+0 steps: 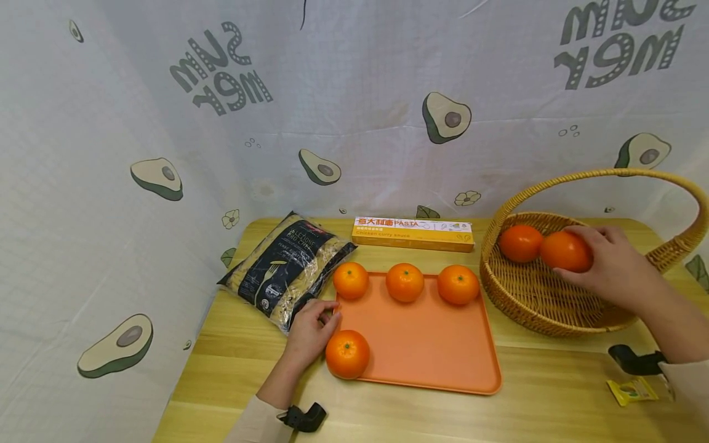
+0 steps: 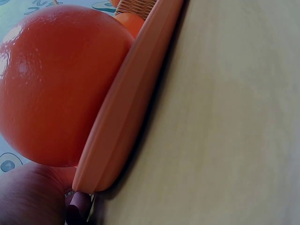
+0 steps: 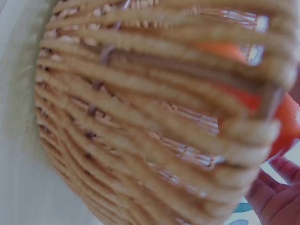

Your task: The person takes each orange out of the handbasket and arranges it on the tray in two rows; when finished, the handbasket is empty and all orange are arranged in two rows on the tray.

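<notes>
My right hand (image 1: 620, 264) holds an orange (image 1: 566, 251) over the wicker basket (image 1: 532, 307), fingers behind it and thumb below. Another orange (image 1: 521, 243) lies inside the basket, next to the held one. At the left edge of the orange tray (image 1: 421, 344), my left hand (image 1: 310, 329) pinches the rim, with a finger under it in the left wrist view. A nearby orange (image 1: 347, 354) sits at the tray's front left corner. Along the back of the tray sit a left orange (image 1: 351, 280), a middle orange (image 1: 405, 283) and a right orange (image 1: 458, 285).
A bag of pasta (image 1: 288, 264) lies left of the tray, close to my left hand. Behind the tray is a yellow pasta box (image 1: 412, 235). The basket's tall handle (image 1: 598, 174) arches over it. A small yellow packet (image 1: 632, 391) lies at the front right.
</notes>
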`<state>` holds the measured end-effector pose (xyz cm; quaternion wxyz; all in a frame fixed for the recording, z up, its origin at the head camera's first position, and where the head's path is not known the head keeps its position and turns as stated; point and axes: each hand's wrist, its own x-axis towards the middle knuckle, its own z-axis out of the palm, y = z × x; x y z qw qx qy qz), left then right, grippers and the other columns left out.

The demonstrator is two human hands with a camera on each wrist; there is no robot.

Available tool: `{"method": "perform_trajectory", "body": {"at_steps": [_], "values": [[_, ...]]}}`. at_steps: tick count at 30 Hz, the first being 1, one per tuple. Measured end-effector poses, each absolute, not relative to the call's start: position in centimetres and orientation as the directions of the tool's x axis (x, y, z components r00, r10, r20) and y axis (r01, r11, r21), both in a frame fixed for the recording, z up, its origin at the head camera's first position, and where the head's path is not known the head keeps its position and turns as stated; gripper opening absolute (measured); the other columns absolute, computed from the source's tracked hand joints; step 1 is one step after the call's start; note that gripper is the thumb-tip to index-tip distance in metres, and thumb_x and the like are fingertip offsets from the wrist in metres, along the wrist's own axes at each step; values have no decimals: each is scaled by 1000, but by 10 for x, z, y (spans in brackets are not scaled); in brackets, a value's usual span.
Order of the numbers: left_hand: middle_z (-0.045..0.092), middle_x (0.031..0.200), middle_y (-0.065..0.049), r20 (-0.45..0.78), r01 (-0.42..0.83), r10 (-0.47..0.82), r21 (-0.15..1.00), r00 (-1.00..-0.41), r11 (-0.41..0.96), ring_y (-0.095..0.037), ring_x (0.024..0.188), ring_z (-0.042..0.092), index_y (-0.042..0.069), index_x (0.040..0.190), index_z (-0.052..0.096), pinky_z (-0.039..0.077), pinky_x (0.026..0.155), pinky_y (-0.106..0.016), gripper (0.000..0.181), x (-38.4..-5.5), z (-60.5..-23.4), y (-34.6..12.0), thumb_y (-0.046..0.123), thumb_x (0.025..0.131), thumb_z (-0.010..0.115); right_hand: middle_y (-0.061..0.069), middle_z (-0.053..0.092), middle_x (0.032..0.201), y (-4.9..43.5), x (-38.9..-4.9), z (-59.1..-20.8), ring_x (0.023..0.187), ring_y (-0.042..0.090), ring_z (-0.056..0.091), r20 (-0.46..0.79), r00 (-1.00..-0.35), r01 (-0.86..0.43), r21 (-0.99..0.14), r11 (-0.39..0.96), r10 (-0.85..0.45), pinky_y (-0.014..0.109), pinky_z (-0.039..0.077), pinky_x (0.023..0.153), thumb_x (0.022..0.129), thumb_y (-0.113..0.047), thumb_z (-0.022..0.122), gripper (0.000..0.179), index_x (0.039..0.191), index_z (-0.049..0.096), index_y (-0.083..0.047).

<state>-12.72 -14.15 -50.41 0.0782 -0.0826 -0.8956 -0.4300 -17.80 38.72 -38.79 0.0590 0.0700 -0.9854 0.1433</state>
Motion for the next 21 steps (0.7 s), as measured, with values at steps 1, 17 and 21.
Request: {"method": "perform_trajectory", "body": {"at_steps": [1,17,21], "values": [[67,98,-2,211,215,81,757,-974,617,-6,73,58,12,111,77,51,66,-20,19,-127,-504,-142,16,92,76,44,34,130,385,-177,-387,101,63,47,144,-982,-157,-276,948,-121,79,43,78,79,-30,87,83,140,43,6],[66,97,-2,205,209,80,749,-975,629,-6,73,58,12,111,77,51,66,-20,20,-127,-503,-141,16,92,76,42,36,133,367,-160,-382,103,59,44,212,-967,-211,-364,907,-140,79,42,77,72,-18,91,92,143,37,8],[66,96,-2,208,210,79,746,-975,632,-6,73,58,12,111,77,50,66,-20,19,-127,-503,-141,16,92,76,41,32,131,362,-156,-382,98,59,45,208,-972,-185,-378,907,-111,81,42,77,72,-22,91,94,145,38,3]]}}
